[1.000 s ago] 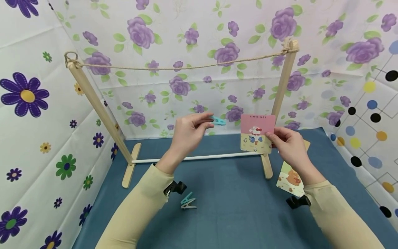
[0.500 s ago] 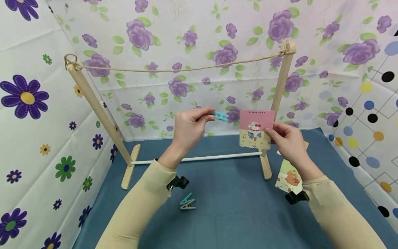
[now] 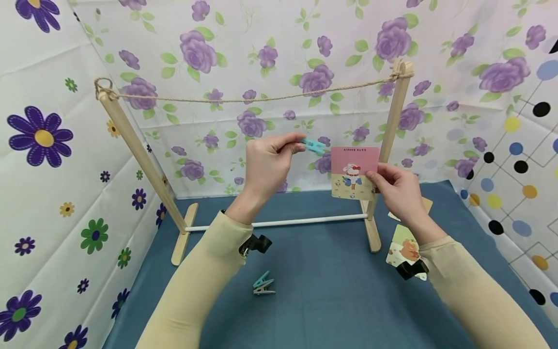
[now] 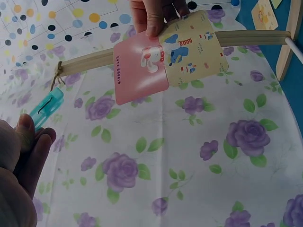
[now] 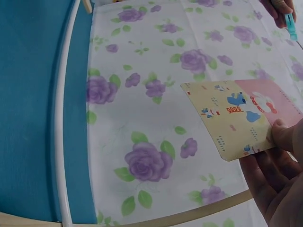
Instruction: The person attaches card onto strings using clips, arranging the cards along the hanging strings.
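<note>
Below the sagging twine line point(image 3: 253, 99), my left hand point(image 3: 266, 165) pinches the teal plastic clothespin point(image 3: 315, 145), my right hand point(image 3: 398, 191) grips the pink-and-cream illustrated card point(image 3: 354, 173); both have risen, seemingly nearing it.

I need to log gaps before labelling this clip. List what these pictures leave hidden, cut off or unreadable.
1. Head view: the printed line atop the pink card is too small to read.
2. Head view: the bear card on the blue cloth is partly covered by the right sleeve and wrist mount.
3. Left wrist view: the left hand covers the rear of the teal clip.
4. Right wrist view: the right hand is cut off by the frame edge.
</note>
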